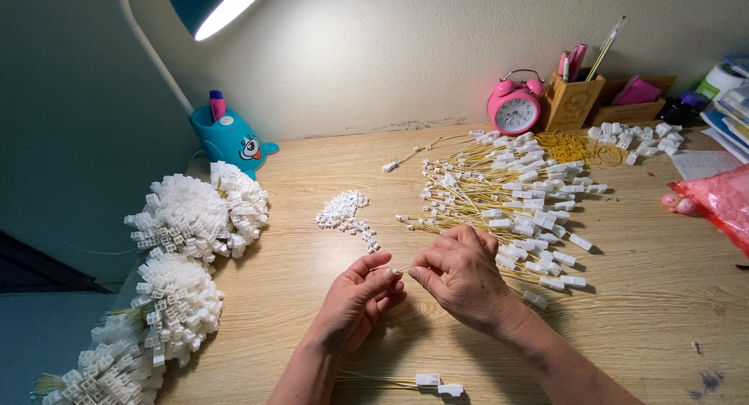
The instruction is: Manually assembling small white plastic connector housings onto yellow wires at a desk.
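My left hand (355, 300) and my right hand (460, 272) meet over the wooden desk (624, 296), fingertips almost touching. Between them runs a thin yellow wire with a tiny white piece (398, 271) at its end; both hands pinch it. Just beyond my right hand lies a spread of yellow wires with white plastic connectors (515, 194). A small heap of tiny white pieces (343, 212) lies ahead of my left hand. Two finished wires with white connectors (437, 385) rest near my forearms.
Bundles of white connectors (195, 218) pile along the left edge. A blue lamp base (230, 140), a pink alarm clock (515, 107), a wooden pen holder (573, 101), yellow rubber bands (573, 147), loose white connectors (636, 136) and a red bag (722, 202) stand behind and right.
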